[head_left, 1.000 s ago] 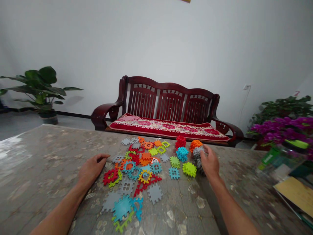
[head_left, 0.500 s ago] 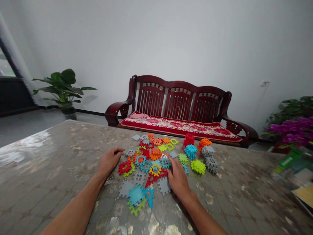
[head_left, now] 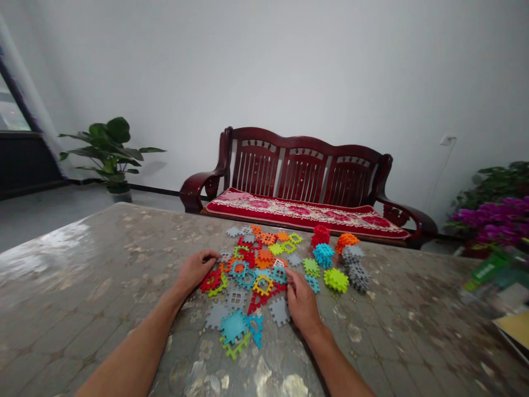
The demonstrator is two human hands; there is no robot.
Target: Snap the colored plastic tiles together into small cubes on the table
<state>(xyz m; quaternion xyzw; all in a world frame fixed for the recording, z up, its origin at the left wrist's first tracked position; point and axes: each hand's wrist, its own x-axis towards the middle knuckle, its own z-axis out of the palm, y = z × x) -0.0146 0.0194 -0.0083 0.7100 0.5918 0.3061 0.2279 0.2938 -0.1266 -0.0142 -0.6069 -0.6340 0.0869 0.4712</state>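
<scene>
A heap of flat, notched plastic tiles in red, orange, green, blue and grey lies on the marbled table. My left hand rests at the heap's left edge, fingers curled onto a grey tile and a red one. My right hand lies at the heap's right side, fingertips on the blue and red tiles, with a grey tile just left of it. Built cubes stand beyond: red, orange, blue, green and two grey ones.
A dark wooden bench with a red cushion stands behind the table. A leafy potted plant is at the back left, purple flowers at the right. Papers and a green packet lie at the table's right edge.
My right hand left the grey cubes at the right and came across to the flat tiles. My left hand crept forward onto the heap's edge. The view swung left.
</scene>
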